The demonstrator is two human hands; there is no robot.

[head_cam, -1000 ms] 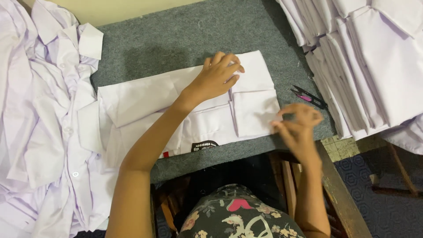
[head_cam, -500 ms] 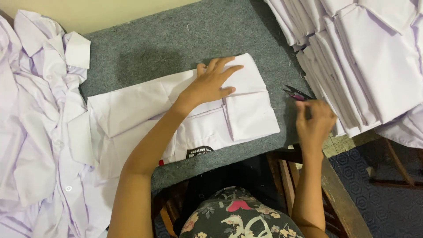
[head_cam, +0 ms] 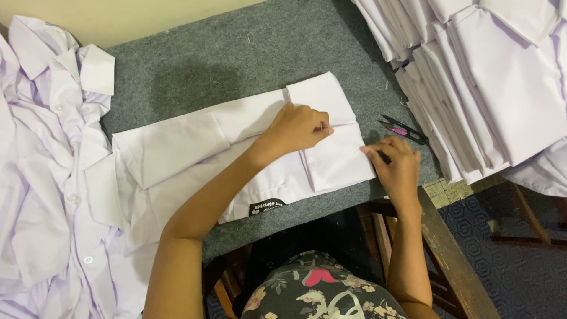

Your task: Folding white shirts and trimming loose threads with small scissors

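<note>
A white shirt (head_cam: 195, 147), folded into a long strip, lies across the grey felt table top (head_cam: 236, 65). My left hand (head_cam: 295, 127) rests on its right part with the fingers curled, pinching the fabric at a fold line. At the folded end's right edge is my right hand (head_cam: 397, 166); its fingertips touch the cloth. Its fingers are closed around a short dark object that is mostly hidden. Small black snips with a pink grip (head_cam: 404, 129) lie on the felt just above that hand.
A heap of unfolded white shirts (head_cam: 47, 177) covers the table's left side. Stacks of folded white shirts (head_cam: 490, 77) fill the upper right. A wooden chair frame (head_cam: 449, 254) stands below the table edge, over patterned blue flooring.
My left hand went from flat with spread fingers to curled on the fold. My right hand moved from beside the snips down to the shirt's right edge.
</note>
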